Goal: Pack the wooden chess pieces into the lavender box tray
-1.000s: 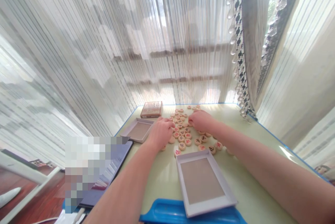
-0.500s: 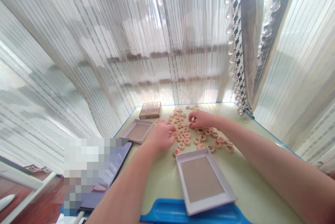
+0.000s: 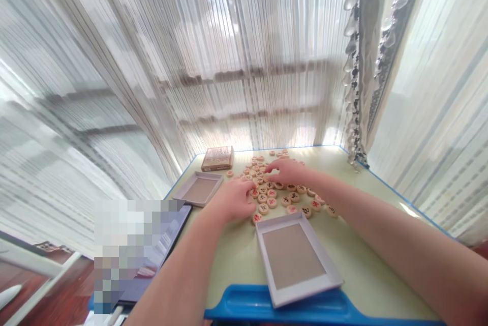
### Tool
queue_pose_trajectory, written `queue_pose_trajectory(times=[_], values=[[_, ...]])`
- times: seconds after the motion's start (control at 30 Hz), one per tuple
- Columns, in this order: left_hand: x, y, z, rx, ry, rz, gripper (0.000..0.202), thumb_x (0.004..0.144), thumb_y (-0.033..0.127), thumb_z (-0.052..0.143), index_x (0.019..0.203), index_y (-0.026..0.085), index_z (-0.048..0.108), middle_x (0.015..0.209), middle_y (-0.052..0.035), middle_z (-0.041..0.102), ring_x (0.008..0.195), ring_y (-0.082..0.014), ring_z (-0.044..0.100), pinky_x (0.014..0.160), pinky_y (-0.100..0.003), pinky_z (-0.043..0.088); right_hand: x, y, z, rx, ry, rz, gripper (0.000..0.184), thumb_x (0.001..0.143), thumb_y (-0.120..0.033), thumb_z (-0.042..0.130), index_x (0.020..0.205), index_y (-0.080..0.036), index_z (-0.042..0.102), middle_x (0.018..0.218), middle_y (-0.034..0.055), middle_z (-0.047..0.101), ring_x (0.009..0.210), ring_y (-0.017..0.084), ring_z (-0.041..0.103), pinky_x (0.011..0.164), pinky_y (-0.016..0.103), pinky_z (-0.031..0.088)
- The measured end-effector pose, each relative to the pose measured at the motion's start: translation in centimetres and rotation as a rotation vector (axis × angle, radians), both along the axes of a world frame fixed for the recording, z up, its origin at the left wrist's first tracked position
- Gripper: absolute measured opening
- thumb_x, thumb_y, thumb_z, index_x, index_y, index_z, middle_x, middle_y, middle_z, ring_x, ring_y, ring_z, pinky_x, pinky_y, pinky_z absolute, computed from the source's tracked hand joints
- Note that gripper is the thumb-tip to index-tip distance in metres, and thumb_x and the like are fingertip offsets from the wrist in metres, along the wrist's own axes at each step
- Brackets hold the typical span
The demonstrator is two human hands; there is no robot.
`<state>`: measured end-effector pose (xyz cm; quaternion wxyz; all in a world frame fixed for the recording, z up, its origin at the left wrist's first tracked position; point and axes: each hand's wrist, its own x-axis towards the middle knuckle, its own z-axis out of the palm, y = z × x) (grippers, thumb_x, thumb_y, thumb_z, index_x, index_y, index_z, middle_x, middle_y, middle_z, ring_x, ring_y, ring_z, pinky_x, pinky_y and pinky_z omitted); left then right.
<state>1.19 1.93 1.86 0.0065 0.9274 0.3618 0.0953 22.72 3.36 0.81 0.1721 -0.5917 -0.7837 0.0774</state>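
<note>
Round pale pieces (image 3: 271, 193), red or black characters, scattered across green counter (image 3: 236, 265). Left hand (image 3: 237, 200): fingers loosely spread beside them. Right hand (image 3: 286, 171): fingers parted over pieces, seemingly empty.

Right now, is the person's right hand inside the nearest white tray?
No, the right hand is over the round pieces, beyond that white tray.

Left hand (image 3: 237, 200) is curving at round pieces (image 3: 271, 193), 8 o'clock | right hand (image 3: 285, 171) is arching over their 1 o'clock side | near tray (image 3: 293, 257) is lying at their 5 o'clock, far tray (image 3: 200, 190) at 9, carton (image 3: 218, 158) at 10
</note>
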Motion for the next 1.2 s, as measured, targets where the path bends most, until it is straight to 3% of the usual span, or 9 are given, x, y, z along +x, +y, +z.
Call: queue_pose_trajectory(times=[0.17,0.33,0.47,0.63,0.83,0.93,1.03,1.1,1.2], values=[[-0.1,0.4,-0.3,-0.017,-0.023,-0.01,0.032,0.064,0.021,0.052,0.093,0.022,0.066,0.082,-0.0035,0.065,0.077,-0.0179,0.057,0.067,-0.025,0.042,-1.2,-0.2,-0.7,-0.002,0.02,-0.034,0.025,0.077,-0.038,0.054,0.091,-0.024,0.068,0.095,0.0022,0.069,0.094,0.021,0.058,0.081,0.03,0.043],[-0.1,0.9,-0.4,-0.054,-0.068,0.04,0.031,0.074,0.024,0.047,0.099,0.023,0.066,0.089,-0.0024,0.069,0.076,-0.0158,0.06,0.067,-0.024,0.043,-1.5,-0.5,-0.5,-0.047,0.079,-0.068,0.038,0.075,-0.033,0.055,0.111,-0.023,0.062,0.099,0.001,0.068,0.081,0.018,0.061,0.074,0.027,0.044],[0.0,1.0,-0.4,-0.051,-0.071,0.056,0.029,0.081,0.026,0.042,0.092,0.023,0.069,0.086,-0.0022,0.07,0.076,-0.0153,0.061,0.068,-0.024,0.044,-2.1,-0.8,-0.4,-0.051,0.052,-0.018,0.03,0.077,-0.036,0.052,0.1,-0.023,0.066,0.096,0.0021,0.068,0.089,0.02,0.059,0.079,0.028,0.043],[0.0,1.0,-0.1,-0.028,-0.065,0.055,0.029,0.083,0.031,0.043,0.089,0.024,0.07,0.082,-0.0019,0.071,0.072,-0.0152,0.061,0.064,-0.023,0.043,-2.7,-0.9,-0.6,-0.029,0.031,-0.064,0.02,0.074,-0.034,0.054,0.082,-0.021,0.067,0.093,0.0042,0.068,0.092,0.022,0.057,0.077,0.029,0.043],[-0.1,1.2,0.0,-0.019,-0.109,0.052,0.031,0.084,0.032,0.042,0.094,0.024,0.07,0.08,-0.0022,0.071,0.072,-0.0155,0.062,0.065,-0.024,0.043,-2.6,-1.2,-0.3,-0.065,0.143,-0.065,0.02,0.069,-0.025,0.056,0.087,-0.02,0.062,0.09,0.0036,0.066,0.082,0.018,0.057,0.068,0.026,0.043],[-0.3,1.6,-0.2,0.031,-0.159,0.094,0.032,0.085,0.027,0.039,0.101,0.022,0.067,0.091,-0.0041,0.07,0.083,-0.0172,0.062,0.073,-0.025,0.044,-2.3,-1.5,0.0,-0.007,0.073,0.059,0.017,0.067,-0.02,0.055,0.08,-0.022,0.065,0.088,0.003,0.066,0.092,0.021,0.054,0.077,0.029,0.042],[-0.6,2.0,-0.3,0.074,-0.113,0.216,0.034,0.082,0.018,0.041,0.108,0.021,0.063,0.102,-0.0078,0.067,0.092,-0.0204,0.061,0.08,-0.028,0.044,-1.9,-1.4,0.1,0.055,-0.007,0.207,0.016,0.067,-0.019,0.054,0.072,-0.022,0.069,0.092,0.003,0.065,0.097,0.022,0.051,0.086,0.031,0.04],[-0.8,2.1,-0.3,0.035,-0.006,0.28,0.031,0.079,0.017,0.045,0.102,0.02,0.065,0.098,-0.0095,0.067,0.089,-0.0226,0.061,0.078,-0.03,0.045,-1.7,-1.2,-0.1,0.103,-0.018,0.181,0.021,0.07,-0.02,0.051,0.079,-0.022,0.071,0.098,0.0036,0.064,0.098,0.022,0.051,0.088,0.032,0.039],[-0.9,2.0,-0.3,-0.028,0.095,0.283,0.024,0.077,0.018,0.048,0.093,0.021,0.067,0.09,-0.0095,0.068,0.083,-0.0241,0.062,0.072,-0.032,0.047,-1.4,-0.7,-0.8,0.152,-0.074,0.087,0.034,0.078,-0.03,0.048,0.106,-0.023,0.066,0.119,0.0036,0.059,0.11,0.025,0.047,0.095,0.037,0.035]])
